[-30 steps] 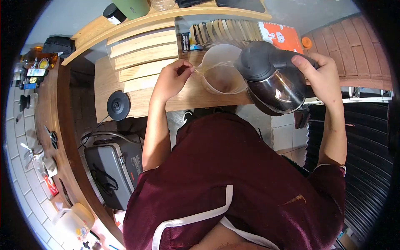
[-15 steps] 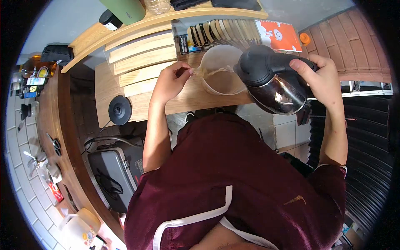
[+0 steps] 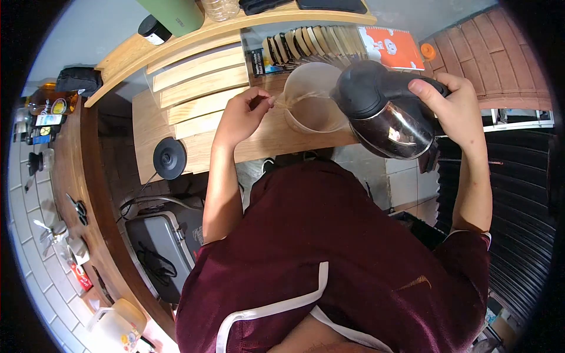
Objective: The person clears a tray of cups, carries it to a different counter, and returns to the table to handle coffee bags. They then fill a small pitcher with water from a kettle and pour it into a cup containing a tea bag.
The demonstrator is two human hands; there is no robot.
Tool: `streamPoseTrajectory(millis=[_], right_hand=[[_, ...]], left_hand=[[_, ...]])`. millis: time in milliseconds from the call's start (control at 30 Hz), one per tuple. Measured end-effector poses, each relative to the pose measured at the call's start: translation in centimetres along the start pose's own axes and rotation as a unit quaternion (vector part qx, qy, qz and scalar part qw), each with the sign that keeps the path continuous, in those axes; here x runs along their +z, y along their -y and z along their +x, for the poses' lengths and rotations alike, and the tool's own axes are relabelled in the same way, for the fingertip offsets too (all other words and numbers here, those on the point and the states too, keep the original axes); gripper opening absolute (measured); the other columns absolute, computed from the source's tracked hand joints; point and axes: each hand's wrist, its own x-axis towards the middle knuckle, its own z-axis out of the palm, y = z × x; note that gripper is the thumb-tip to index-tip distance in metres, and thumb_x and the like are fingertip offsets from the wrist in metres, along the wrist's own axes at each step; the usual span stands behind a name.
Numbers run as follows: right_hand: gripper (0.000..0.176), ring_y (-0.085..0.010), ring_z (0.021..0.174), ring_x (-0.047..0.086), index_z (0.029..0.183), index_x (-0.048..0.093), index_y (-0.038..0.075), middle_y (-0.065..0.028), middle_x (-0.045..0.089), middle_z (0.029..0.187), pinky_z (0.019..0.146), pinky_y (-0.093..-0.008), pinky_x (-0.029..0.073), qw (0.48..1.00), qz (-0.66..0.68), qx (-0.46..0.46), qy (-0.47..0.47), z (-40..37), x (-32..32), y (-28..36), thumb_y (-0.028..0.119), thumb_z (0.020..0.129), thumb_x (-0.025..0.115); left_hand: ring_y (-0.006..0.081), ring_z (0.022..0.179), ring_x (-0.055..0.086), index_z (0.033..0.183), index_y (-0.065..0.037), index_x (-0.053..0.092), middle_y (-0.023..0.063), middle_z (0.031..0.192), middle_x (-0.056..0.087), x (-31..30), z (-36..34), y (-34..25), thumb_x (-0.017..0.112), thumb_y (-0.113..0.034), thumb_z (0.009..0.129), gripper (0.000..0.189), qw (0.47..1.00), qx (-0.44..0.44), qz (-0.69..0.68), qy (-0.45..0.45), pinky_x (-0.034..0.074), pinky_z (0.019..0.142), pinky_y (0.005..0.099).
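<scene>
My right hand (image 3: 456, 109) grips the black handle of a kettle (image 3: 391, 126) with a dark glossy body. The kettle is tilted, its spout over the right side of a whitish tub (image 3: 312, 112) on the wooden table (image 3: 259, 140). Left of the tub, the thumb and fingers of my left hand (image 3: 246, 112) pinch the end of a bundle of thin pale strands (image 3: 297, 100). These strands stretch across the tub's rim toward the spout. Whether liquid is flowing from the spout is too unclear to tell.
Behind the tub stand a row of books (image 3: 315, 44) and an orange-and-white notebook (image 3: 391, 47). A black round base with a cord (image 3: 169, 157) lies at the table's left edge. Wooden slats (image 3: 203, 94) and a shelf (image 3: 229, 25) are at the back. Scissors (image 3: 77, 209) lie on the left counter.
Both hands keep nearly the same places, with the kettle still tilted over the tub. The strands over the tub look slightly shifted and more spread out.
</scene>
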Motion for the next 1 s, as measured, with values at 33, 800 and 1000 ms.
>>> streamPoseTrajectory(millis=[33, 800, 1000], right_hand=[[0.05, -0.0155, 0.066, 0.067, 0.088, 0.071, -0.005, -0.012, 0.069, 0.072, 0.062, -0.0264, 0.052, 1.0, 0.002, -0.002, 0.001, 0.0, 0.0, 0.1, 0.044, 0.077, 0.073], [0.052, -0.0171, 0.069, 0.068, 0.094, 0.071, -0.004, -0.0128, 0.07, 0.076, 0.065, -0.0276, 0.052, 0.999, -0.037, -0.007, 0.0, -0.5, -0.1, 0.6, 0.045, 0.078, 0.072], [0.053, -0.0167, 0.068, 0.068, 0.094, 0.071, -0.005, -0.0129, 0.07, 0.075, 0.064, -0.028, 0.052, 1.0, -0.019, -0.023, -0.009, -0.5, 0.1, 0.4, 0.046, 0.078, 0.072]], left_hand=[[0.0093, 0.071, 0.056, 0.095, 0.002, 0.061, 0.0032, 0.078, 0.063, 0.0, 0.0, 0.1, 0.06, -0.012, 0.092, 0.014, 1.0, 0.005, -0.008, 0.0, 0.045, 0.066, 0.0243], [0.0089, 0.072, 0.058, 0.095, 0.001, 0.063, 0.0046, 0.079, 0.065, -0.3, -0.1, 0.4, 0.061, -0.014, 0.091, 0.015, 1.0, 0.015, -0.004, 0.012, 0.047, 0.067, 0.0246], [0.0094, 0.071, 0.06, 0.094, 0.0, 0.065, 0.0059, 0.079, 0.068, -0.3, 0.1, 1.1, 0.062, -0.016, 0.091, 0.016, 1.0, 0.025, -0.006, 0.007, 0.048, 0.066, 0.0249]])
